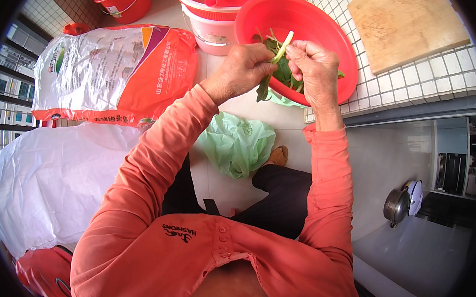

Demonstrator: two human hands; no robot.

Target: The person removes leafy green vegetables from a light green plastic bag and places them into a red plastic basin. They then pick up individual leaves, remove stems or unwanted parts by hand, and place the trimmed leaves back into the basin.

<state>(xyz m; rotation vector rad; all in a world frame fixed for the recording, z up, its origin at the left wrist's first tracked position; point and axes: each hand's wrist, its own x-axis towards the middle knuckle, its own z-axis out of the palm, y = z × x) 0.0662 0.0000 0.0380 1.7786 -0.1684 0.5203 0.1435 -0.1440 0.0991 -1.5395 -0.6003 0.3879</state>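
Observation:
My left hand (245, 69) pinches a leafy green vegetable by its pale green stalk (284, 47), with dark leaves hanging below the fingers. Close beside it on the right, my right hand (312, 67) has thumb and fingers closed at the upper part of the same stalk. Both hands are over the near side of a red plastic basin (347, 36). Loose green leaves (283, 71) lie inside the basin, partly hidden by the hands. A crumpled light green plastic bag (240, 142) sits on the floor between my legs, nearer to me than the basin.
Stacked pink and red buckets (212, 34) touch the basin's left side. A red bucket (126, 3) stands farther back. A large printed sack (116, 71) and a white plastic sack (61, 170) lie left. A wooden cutting board (407, 28) rests on the tiled ledge at right.

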